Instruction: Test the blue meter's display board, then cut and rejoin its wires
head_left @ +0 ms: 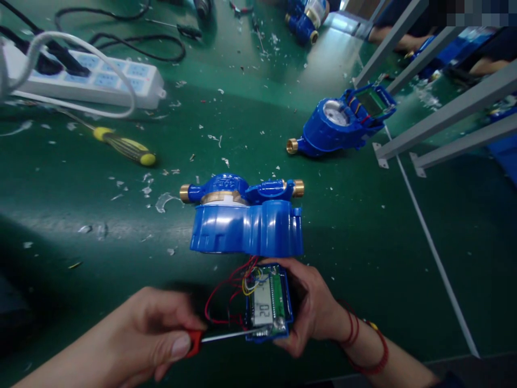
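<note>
A blue water meter (246, 218) with brass ends lies on the green mat, its housing open toward me. Red and yellow wires (234, 288) run from it to a small blue display module (269, 304) with an LCD screen. My right hand (313, 310) grips that module from the right side. My left hand (149, 334) holds a red-handled screwdriver (226, 337), its thin shaft pointing right with the tip at the module's lower edge.
A second opened blue meter (343, 121) lies at the back right, a third (305, 19) at the top. A white power strip (92, 81) with cables sits top left, beside a yellow screwdriver (125, 145). Grey metal rails (444, 113) cross the right side. Plastic scraps litter the mat.
</note>
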### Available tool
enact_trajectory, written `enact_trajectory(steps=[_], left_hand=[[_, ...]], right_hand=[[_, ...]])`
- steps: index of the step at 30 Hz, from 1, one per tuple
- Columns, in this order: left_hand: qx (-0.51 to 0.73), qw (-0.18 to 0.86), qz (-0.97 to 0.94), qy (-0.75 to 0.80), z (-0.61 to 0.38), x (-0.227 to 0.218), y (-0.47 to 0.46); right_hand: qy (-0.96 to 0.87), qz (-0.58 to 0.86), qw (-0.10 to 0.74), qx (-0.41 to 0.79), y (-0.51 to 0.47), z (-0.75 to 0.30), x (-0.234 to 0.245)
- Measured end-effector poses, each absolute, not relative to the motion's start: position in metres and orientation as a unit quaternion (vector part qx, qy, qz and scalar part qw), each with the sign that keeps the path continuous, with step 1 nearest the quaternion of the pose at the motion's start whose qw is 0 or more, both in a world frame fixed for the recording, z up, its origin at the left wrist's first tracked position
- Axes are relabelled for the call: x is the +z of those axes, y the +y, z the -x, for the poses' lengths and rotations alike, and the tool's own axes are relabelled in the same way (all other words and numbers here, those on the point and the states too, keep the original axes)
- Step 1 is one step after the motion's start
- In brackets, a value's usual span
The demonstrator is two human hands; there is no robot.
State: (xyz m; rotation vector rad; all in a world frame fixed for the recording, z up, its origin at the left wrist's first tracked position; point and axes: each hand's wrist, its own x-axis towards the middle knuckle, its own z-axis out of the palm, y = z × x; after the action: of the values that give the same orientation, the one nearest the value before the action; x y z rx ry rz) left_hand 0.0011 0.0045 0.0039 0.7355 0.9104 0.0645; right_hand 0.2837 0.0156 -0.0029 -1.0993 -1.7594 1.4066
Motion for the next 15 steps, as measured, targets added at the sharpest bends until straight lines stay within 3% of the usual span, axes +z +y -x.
enact_trajectory(steps=[15], left_hand=[[0.086,0.855,-0.271,0.434,-0.006,-0.003,-0.005]], right_hand=[[-0.608,0.414,0.331,0.591,0.018,-0.281,-0.003]])
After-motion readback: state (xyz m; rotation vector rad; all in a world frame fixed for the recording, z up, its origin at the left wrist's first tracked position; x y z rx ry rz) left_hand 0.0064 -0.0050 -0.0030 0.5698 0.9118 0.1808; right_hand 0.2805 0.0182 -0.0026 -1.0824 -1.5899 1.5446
